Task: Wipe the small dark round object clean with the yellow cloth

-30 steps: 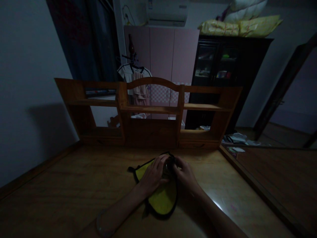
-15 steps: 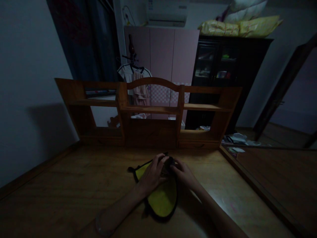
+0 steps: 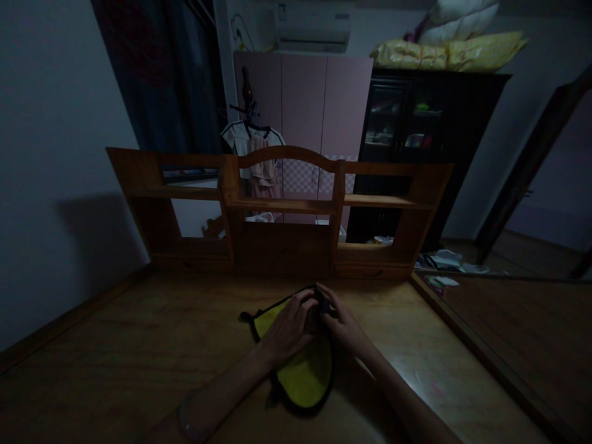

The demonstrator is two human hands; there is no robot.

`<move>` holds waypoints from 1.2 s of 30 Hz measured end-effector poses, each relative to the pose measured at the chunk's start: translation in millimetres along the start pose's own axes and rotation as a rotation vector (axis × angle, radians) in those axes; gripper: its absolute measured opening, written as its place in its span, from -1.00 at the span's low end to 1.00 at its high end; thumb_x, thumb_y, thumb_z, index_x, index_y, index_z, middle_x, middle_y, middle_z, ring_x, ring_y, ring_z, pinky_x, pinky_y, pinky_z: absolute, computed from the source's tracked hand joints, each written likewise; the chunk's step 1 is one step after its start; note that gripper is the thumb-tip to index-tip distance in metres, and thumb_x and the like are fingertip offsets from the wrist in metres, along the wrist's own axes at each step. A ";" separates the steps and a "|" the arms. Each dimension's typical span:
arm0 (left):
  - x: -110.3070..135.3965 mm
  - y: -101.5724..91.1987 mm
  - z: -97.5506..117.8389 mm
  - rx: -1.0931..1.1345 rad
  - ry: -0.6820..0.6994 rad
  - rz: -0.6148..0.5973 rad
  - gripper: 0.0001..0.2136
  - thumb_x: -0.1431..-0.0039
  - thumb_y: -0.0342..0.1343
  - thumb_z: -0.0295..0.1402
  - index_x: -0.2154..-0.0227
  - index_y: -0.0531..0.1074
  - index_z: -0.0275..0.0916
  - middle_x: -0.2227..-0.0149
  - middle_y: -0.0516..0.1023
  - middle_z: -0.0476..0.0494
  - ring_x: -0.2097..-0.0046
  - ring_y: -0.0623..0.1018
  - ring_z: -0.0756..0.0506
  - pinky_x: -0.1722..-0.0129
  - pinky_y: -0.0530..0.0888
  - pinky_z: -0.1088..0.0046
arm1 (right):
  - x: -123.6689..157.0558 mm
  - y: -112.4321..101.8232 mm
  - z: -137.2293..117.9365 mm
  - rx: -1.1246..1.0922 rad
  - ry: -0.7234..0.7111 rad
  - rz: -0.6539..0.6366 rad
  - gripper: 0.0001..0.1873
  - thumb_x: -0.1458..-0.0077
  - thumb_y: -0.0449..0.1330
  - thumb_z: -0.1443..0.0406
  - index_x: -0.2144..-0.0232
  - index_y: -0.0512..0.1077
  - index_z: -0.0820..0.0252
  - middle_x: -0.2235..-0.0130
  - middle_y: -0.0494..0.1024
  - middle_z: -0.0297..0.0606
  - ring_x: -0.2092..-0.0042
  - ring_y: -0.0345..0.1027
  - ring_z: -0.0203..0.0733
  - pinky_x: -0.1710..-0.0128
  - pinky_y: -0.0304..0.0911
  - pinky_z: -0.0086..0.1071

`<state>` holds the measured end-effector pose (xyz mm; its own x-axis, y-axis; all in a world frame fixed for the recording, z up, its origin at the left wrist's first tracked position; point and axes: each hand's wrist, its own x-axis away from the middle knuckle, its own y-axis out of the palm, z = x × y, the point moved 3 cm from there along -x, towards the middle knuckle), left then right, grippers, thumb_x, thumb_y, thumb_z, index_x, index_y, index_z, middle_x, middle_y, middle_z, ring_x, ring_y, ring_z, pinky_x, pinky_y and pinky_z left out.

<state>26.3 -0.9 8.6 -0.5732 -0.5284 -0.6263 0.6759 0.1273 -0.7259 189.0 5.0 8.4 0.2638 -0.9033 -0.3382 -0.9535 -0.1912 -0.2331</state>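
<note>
A flat yellow cloth piece with black edging lies on the wooden desk, with a small dark tab at its left corner. Over its far part, my left hand curls its fingers around a dark, roundish thing whose kind I cannot make out. My right hand pinches black material at the far right edge of the cloth piece. The two hands nearly meet there, and their fingers hide much of what lies between them. Dim light blurs the detail.
A wooden shelf unit with drawers stands along the desk's back. The wooden desk meets a wall on the left and has a raised rim on the right. Farther back are a pink wardrobe and a dark cabinet.
The fingers of my right hand have shifted up along the black edge. My left hand has moved slightly to the right. The cloth piece stays nearly in place.
</note>
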 end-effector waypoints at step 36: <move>2.8 0.6 -2.9 -0.032 0.004 0.073 -0.36 -0.09 0.07 -0.47 -0.21 -0.07 -0.24 -0.20 0.04 -0.33 -0.25 0.13 -0.23 -0.19 0.23 0.05 | -6.3 -0.4 17.5 0.012 0.044 0.026 -0.64 -0.08 0.15 0.17 0.07 0.39 0.17 0.12 0.53 -0.21 0.10 0.42 -0.09 0.12 0.37 -0.24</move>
<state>23.8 0.1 5.6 -0.5248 -0.5131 -0.6792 0.7008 0.1925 -0.6869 190.2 17.5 -5.3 0.2324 -0.9240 -0.3038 -0.9579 -0.1633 -0.2362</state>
